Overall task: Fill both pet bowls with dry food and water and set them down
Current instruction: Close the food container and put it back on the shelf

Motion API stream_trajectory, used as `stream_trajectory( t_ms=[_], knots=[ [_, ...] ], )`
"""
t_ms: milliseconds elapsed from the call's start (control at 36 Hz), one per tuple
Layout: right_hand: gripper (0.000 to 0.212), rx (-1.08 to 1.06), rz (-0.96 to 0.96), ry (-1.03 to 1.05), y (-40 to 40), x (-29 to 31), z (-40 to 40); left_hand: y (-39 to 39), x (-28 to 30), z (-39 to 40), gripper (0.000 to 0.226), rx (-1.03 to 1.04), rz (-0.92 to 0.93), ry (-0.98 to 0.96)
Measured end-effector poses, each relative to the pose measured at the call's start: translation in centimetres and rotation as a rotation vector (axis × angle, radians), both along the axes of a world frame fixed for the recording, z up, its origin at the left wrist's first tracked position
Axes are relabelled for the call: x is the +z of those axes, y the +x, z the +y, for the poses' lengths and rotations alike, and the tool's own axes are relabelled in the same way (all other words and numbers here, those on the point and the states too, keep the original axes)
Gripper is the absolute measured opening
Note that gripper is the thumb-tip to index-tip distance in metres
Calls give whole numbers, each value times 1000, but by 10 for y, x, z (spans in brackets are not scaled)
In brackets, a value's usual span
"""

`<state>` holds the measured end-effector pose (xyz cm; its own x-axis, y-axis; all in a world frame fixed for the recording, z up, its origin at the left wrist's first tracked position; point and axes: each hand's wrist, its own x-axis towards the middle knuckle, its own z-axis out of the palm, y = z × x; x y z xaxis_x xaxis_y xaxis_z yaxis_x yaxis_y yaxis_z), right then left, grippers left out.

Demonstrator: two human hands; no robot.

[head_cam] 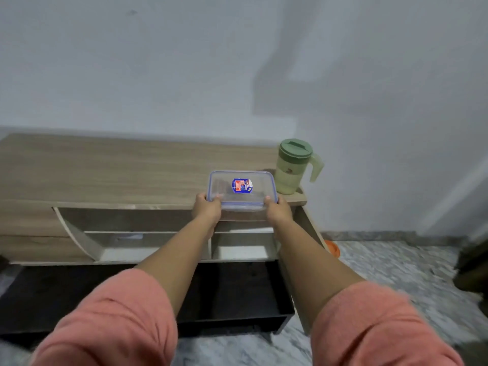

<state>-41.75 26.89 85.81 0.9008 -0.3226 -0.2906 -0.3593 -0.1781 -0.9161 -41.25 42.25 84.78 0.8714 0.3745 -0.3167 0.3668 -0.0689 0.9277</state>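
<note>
A clear plastic food container [243, 188] with a blue-rimmed lid and a red and blue label sits at the front right of the wooden cabinet top [105, 173]. My left hand [207, 208] grips its near left corner and my right hand [278, 211] grips its near right corner. What is inside the container is hard to make out. Just right of it stands a pale green water jug [293, 167] with a darker green lid and a handle pointing right. An orange bowl [333, 248] peeks out on the floor behind the cabinet's right side.
The cabinet has open shelves [148, 244] below its top, and a low black bench [229, 294] stands in front of it. A white wall rises behind. Grey marble floor [396, 273] spreads to the right, with a dark object [472, 270] at the right edge.
</note>
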Motion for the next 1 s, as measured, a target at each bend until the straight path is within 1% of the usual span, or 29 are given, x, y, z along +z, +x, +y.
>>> stream_trajectory(
  t_ms=[278,556,611,833,1000],
  knots=[
    [38,14,51,64,-39,-36,-49,-49,-30,-50,36,17,26,-48],
    [41,-16,107,124,-54,-75,-61,-59,-67,-63,36,-23,75,-75],
    [39,-19,140,125,-57,-86,-61,-60,-79,-63,36,-32,102,-84],
    [40,-30,163,102,-42,-152,-67,-42,-148,-68,36,-56,161,-57],
    [41,-2,103,124,0,-200,-72,0,-200,-72,37,-69,117,-62]
  ],
)
